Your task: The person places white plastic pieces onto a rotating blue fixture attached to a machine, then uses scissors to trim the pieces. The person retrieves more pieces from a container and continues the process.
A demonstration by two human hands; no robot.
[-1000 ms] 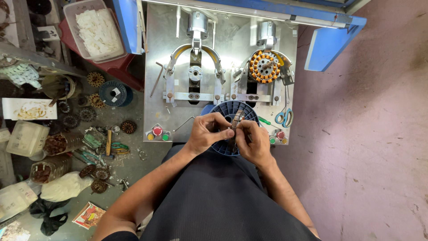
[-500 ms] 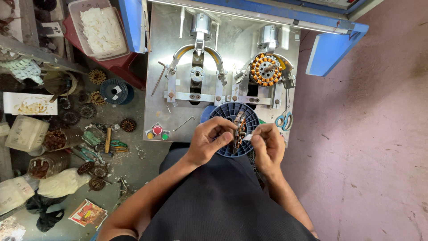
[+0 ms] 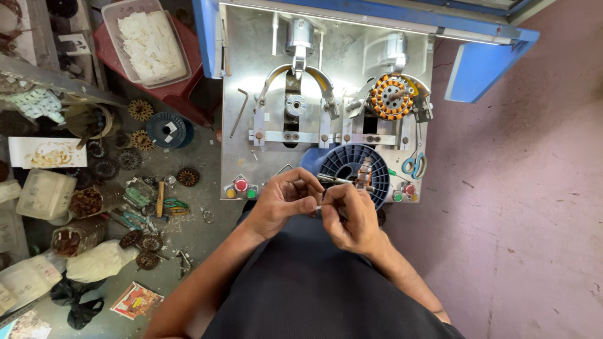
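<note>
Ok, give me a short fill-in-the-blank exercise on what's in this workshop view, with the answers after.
1. The spool just beyond the hands is ____ in colour.
2. The wound stator sits on the machine's ____ station.
3. The scissors on the machine plate have ____ handles.
4. The left hand and right hand pinch a thin ____ sleeve between them.

Missing words: blue; right; blue; white

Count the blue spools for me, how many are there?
2. One big blue spool sits on the machine's metal plate, just beyond the person's hands. A second blue spool lies on the floor to the left, beside the red stool. Clutter may hide more.
</note>
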